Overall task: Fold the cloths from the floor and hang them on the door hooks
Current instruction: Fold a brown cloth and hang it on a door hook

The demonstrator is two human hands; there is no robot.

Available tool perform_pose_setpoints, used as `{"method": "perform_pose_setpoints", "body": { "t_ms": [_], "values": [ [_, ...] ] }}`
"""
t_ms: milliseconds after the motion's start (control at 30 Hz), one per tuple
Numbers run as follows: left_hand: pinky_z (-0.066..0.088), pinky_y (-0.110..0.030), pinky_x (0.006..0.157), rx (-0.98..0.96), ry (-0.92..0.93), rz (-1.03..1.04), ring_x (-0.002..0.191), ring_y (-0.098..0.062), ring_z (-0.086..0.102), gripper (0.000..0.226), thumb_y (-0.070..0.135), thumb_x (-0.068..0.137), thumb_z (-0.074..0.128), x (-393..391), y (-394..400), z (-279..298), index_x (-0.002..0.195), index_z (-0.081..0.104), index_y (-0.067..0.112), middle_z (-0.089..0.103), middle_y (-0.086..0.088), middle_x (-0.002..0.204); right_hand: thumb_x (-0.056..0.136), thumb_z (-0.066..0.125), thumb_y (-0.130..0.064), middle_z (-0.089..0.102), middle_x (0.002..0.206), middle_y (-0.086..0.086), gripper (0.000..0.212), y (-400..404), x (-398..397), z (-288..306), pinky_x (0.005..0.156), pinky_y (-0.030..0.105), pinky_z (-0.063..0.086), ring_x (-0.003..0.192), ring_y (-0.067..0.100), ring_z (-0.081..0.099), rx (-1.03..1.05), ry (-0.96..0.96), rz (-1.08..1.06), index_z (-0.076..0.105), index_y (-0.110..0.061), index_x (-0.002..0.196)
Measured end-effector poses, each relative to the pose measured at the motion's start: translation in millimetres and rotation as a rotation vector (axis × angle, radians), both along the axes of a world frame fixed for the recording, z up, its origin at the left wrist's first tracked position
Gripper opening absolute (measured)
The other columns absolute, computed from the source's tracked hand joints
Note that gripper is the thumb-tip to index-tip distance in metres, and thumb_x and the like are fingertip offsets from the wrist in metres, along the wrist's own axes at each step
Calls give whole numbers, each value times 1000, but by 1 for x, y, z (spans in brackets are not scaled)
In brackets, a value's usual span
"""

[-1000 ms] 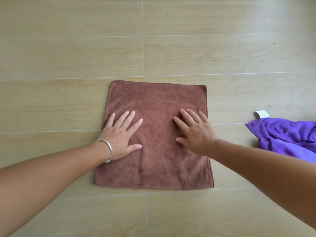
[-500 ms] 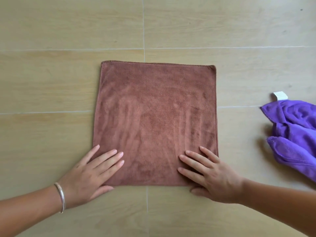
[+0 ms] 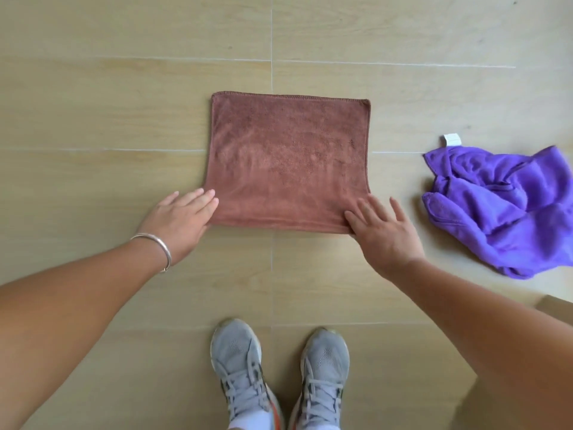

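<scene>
Nearest are two grey laced shoes, side by side on the floor, which is pale wood-look tile with thin light seams. Beyond them two bare forearms reach forward. The left hand, a silver bangle at its wrist, lies flat with fingers together at the near left corner of one brown cloth. The right hand is spread flat on the near right corner. The brown cloth lies smooth and rectangular. To its right, well apart, one purple cloth lies crumpled, a white tag at its far edge.
</scene>
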State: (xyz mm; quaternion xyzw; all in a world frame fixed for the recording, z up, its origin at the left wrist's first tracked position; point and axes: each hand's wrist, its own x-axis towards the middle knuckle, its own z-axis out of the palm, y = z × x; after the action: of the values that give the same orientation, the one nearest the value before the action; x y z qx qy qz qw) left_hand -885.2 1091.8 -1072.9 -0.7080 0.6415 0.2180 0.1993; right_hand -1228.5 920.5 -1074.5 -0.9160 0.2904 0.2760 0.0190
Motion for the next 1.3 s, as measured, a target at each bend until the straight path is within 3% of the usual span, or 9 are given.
{"method": "perform_pose_setpoints", "body": {
  "t_ms": [167, 333, 433, 700, 800, 867, 1000, 1200, 1300],
  "values": [
    [24, -32, 114, 34, -53, 40, 145, -9, 16, 51, 29, 101, 35, 9, -28, 110, 150, 23, 29, 16, 13, 159, 101, 28, -37, 38, 150, 2, 42, -36, 11, 112, 116, 47, 12, 145, 24, 20, 12, -67, -104, 40, -25, 140],
    [28, -27, 109, -22, -83, 58, 143, -6, 21, 48, 28, 101, 34, 23, -56, 230, 148, 29, 32, 25, 17, 155, 102, 33, -33, 32, 152, -6, 37, -77, 25, 236, 118, 43, 7, 147, 18, 11, 2, -149, -158, 42, -34, 138],
    [29, -23, 108, -66, -90, 75, 142, -3, 24, 44, 31, 102, 35, 37, -73, 307, 146, 33, 36, 28, 21, 153, 102, 33, -42, 38, 150, -8, 36, -100, 39, 321, 118, 41, 6, 147, 16, 13, -16, -215, -185, 53, -38, 131],
    [39, -22, 96, -192, -38, 154, 133, 1, 39, 31, 50, 98, 40, 88, -121, 561, 126, 54, 48, 48, 27, 138, 100, 32, -51, 42, 147, -13, 38, -140, 78, 569, 118, 38, 1, 147, 12, 11, -93, -328, -163, 59, -41, 125],
    [47, -26, 83, -285, 29, 218, 109, -7, 59, 19, 47, 97, 46, 102, -133, 665, 108, 61, 49, 62, 26, 117, 99, 34, -52, 42, 145, -16, 36, -147, 93, 666, 119, 37, 4, 146, 11, 12, -115, -402, -189, 60, -44, 122],
    [48, -27, 78, -373, 71, 269, 95, -8, 61, 16, 44, 96, 50, 107, -138, 731, 102, 63, 50, 66, 26, 105, 98, 37, -51, 45, 143, -18, 33, -152, 102, 728, 118, 35, 9, 145, 10, 16, -107, -496, -232, 63, -45, 119],
    [51, -27, 72, -587, 63, 366, 87, -11, 63, 15, 39, 93, 55, 115, -146, 852, 98, 69, 44, 70, 18, 92, 97, 45, -48, 48, 140, -18, 28, -158, 120, 842, 115, 30, 18, 143, 11, 22, -162, -655, -251, 66, -44, 116],
    [41, -25, 51, -871, -102, 509, 63, -8, 58, 32, 42, 93, 50, 124, -146, 1009, 65, 62, 33, 62, 13, 63, 97, 48, -44, 51, 137, -20, 25, -157, 144, 993, 115, 30, 18, 142, 9, 24, -346, -841, -207, 69, -43, 111],
    [46, -25, 53, -940, -185, 538, 62, -12, 59, 32, 38, 94, 49, 123, -138, 1072, 66, 59, 26, 61, 10, 63, 96, 47, -44, 53, 135, -19, 26, -149, 153, 1058, 113, 29, 16, 141, 8, 26, -451, -886, -162, 70, -42, 108]
  ]
}}
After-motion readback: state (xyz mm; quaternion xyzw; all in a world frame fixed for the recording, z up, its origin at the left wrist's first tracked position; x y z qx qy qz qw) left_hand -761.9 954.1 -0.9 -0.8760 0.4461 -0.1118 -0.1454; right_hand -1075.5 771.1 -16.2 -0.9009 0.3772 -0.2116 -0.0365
